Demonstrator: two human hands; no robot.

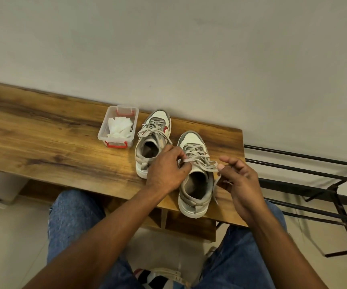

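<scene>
Grey-white sneaker [192, 140] set near the right end of the wooden tabletop [53, 138], heel toward the person, one strand of its lace [207, 162] pinched by the left hand [166, 170], another strand pinched by the right hand [241, 178], second sneaker [160, 118] placed just beside, clear box [103, 127] with white tissues [119, 127] seen further left.

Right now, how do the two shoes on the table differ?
The near shoe has its laces pulled sideways, pinched by the left hand and right hand; the far shoe has its own lying loose and untouched. The near shoe sits by the front edge of the table; the far shoe stands back beside the box. Both are white and grey, toes toward the wall.
</scene>
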